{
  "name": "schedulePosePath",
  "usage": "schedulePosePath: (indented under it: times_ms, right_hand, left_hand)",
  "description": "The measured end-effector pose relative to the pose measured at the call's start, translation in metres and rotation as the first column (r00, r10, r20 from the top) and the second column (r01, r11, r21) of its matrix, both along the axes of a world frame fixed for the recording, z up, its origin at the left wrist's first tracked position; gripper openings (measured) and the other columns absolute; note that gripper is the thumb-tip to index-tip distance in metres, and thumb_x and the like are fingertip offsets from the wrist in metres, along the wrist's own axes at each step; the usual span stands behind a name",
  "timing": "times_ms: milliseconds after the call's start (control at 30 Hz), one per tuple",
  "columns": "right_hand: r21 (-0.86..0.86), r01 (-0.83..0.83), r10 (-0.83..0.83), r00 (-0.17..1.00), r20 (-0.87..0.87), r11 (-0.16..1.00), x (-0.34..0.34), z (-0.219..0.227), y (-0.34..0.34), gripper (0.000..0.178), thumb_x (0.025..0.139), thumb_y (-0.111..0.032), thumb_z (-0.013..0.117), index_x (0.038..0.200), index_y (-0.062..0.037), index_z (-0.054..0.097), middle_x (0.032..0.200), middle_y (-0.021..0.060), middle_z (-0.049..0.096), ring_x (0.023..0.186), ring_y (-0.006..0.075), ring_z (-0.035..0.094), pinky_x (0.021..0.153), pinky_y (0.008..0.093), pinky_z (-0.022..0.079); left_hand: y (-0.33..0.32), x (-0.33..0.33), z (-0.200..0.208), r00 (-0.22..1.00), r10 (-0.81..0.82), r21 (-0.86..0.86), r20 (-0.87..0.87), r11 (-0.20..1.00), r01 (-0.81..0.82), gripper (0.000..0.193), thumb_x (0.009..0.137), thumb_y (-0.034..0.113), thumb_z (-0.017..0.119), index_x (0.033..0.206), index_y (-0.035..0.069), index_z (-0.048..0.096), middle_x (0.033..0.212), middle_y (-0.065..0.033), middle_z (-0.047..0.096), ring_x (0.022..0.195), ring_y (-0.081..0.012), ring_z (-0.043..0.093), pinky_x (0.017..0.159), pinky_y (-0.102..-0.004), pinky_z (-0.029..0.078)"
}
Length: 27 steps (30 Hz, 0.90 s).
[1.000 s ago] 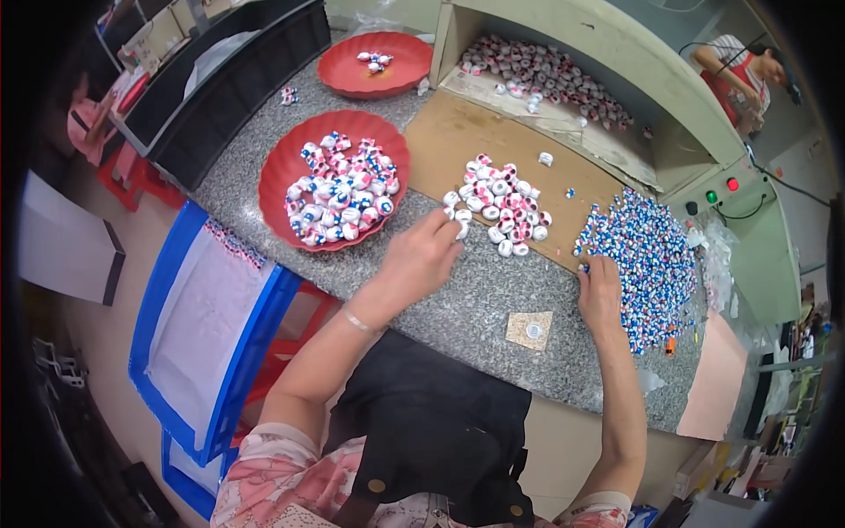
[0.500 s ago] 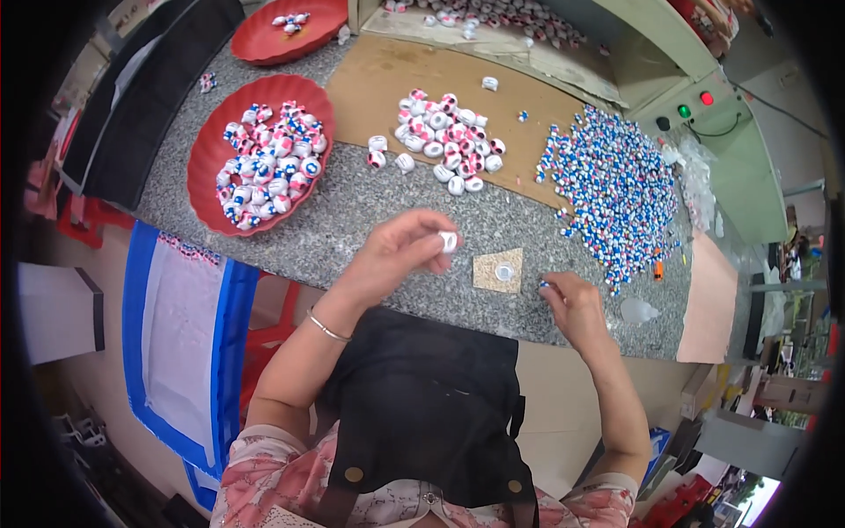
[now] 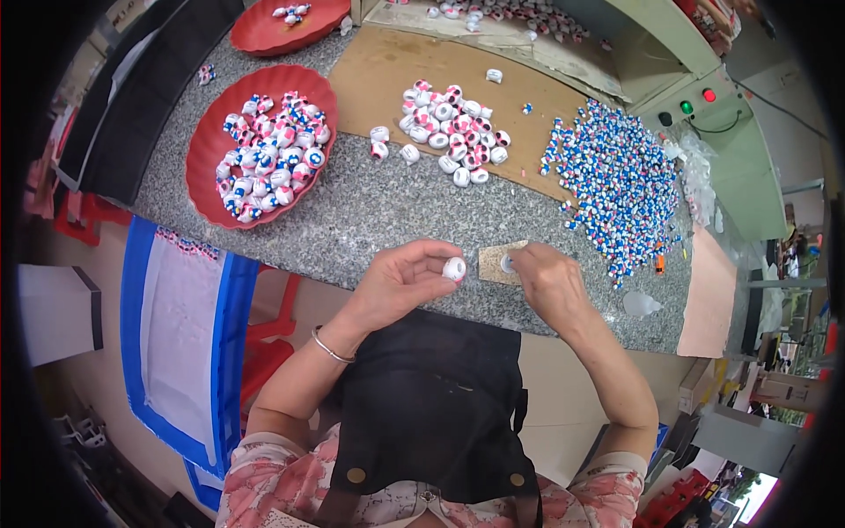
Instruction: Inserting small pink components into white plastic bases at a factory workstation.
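Observation:
My left hand (image 3: 407,280) pinches a small white hollow plastic piece (image 3: 454,268), round with a dark opening, between thumb and fingers above the bench's front edge. To its right, my right hand (image 3: 547,275) is closed, fingertips pressed together at a small round dish (image 3: 508,263) on a speckled tan board (image 3: 493,265). The small blue-and-white piece seen in those fingertips a moment earlier is now hidden by them. Beyond my hands lies a pile of white-and-pink hollow pieces (image 3: 453,128). Small blue-and-white pieces (image 3: 612,189) form a large heap at the right.
A red scalloped bowl (image 3: 204,180) at the left holds white, pink and blue pieces; another red bowl (image 3: 251,40) stands behind it. Cardboard (image 3: 370,75) covers part of the granite bench (image 3: 352,207). A clear squeeze bottle (image 3: 640,304) lies right of my right hand. A blue-rimmed tray (image 3: 136,352) is lower left.
My right hand has moved left and over the small dish, covering much of it. My left hand has come down nearer the bench edge, turning the white piece so its opening shows.

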State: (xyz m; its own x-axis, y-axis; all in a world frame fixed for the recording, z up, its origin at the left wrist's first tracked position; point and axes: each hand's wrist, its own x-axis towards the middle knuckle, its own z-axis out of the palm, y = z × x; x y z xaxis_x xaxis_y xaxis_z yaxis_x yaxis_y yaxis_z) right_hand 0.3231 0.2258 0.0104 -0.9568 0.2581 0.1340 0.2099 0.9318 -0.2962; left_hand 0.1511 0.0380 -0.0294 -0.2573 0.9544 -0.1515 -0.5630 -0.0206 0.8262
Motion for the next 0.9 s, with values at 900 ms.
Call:
schedulePosePath:
  times_ms: [900]
  right_hand:
    - [-0.573, 0.028, -0.165, 0.968, -0.189, 0.819, 0.023, 0.029, -0.033, 0.011, 0.086, -0.001, 0.069, 0.097, -0.0004, 0.072, 0.078, 0.0071, 0.069, 0.069, 0.0141, 0.066, 0.061, 0.026, 0.051]
  left_hand:
    - [0.037, 0.023, 0.007, 0.888, -0.229, 0.137, -0.398, 0.943, 0.304, 0.027, 0.1, 0.007, 0.052, 0.123, -0.005, 0.062, 0.094, -0.0078, 0.064, 0.079, -0.0124, 0.065, 0.071, -0.0234, 0.054]
